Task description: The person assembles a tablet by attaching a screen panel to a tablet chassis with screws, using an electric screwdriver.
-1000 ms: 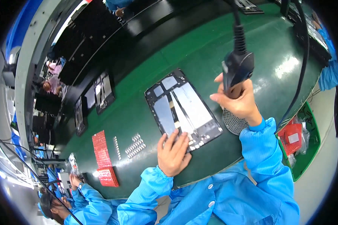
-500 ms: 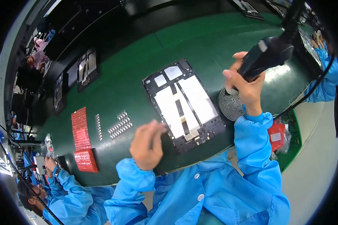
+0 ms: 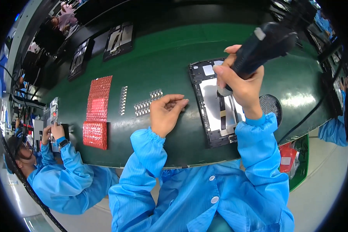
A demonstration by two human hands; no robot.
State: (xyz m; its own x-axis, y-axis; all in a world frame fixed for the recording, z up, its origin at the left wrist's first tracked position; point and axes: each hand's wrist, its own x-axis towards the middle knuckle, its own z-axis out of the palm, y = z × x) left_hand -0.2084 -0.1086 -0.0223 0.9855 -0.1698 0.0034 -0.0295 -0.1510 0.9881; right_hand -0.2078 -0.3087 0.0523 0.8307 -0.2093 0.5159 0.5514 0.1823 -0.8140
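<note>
My right hand (image 3: 241, 87) is wrapped round a black electric screwdriver (image 3: 259, 50), its lower end over an opened tablet (image 3: 214, 133) and hiding part of it. The tablet lies flat, with white battery panels and a dark strip cable in a black frame. To its left, my left hand (image 3: 165, 114) hovers by rows of small metal pieces (image 3: 142, 107). Its thumb and forefinger are drawn together; whatever is between them is too small to see. A round perforated dish (image 3: 272, 105) sits right of the tablet, partly behind my right forearm.
Red bubble wrap (image 3: 98, 102) and another strip of small pieces (image 3: 123, 100) lie left. Two more opened tablets (image 3: 119, 40) stand at the far left. A co-worker (image 3: 62, 178) works at the left end. A green bin (image 3: 301, 166) with red bags is below the table's right edge.
The screwdriver in my right hand has moved from over the round dish to over the tablet. My left hand has gone from the tablet's edge to the small metal pieces. The view has shifted.
</note>
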